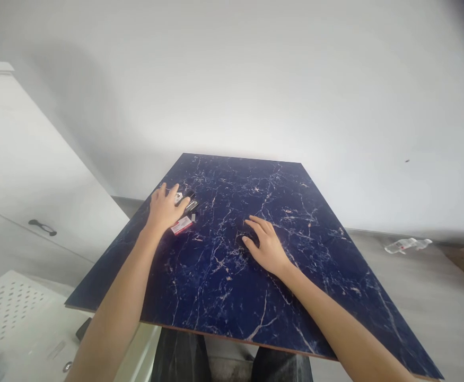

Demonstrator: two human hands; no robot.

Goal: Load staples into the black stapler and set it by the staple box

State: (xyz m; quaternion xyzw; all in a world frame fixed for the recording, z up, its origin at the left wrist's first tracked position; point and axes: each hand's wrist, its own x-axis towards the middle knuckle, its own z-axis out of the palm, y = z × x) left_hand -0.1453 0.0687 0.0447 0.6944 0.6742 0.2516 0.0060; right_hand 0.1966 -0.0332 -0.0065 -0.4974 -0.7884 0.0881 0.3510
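Note:
My left hand (165, 208) lies over a small group of things on the left part of the table, fingers spread and thumb stretched out. Beside the thumb is a slim black-and-silver object (192, 206), partly hidden, whose kind I cannot make out. A small white piece with dark print (178, 197) shows between finger and thumb. Just below the hand lies a small red-and-white box (182, 225), and a tiny grey piece (193, 217) sits next to it. Near the table's middle, my right hand (266, 248) hovers or rests with fingers apart and slightly bent, nothing visible in it.
The blue marble-patterned table (224, 297) stands close to a white wall (247, 79). To the left is a white cabinet (28, 159) with a dark handle, above a perforated white surface (9, 307). A clear plastic bottle (406, 245) lies on the floor at the right.

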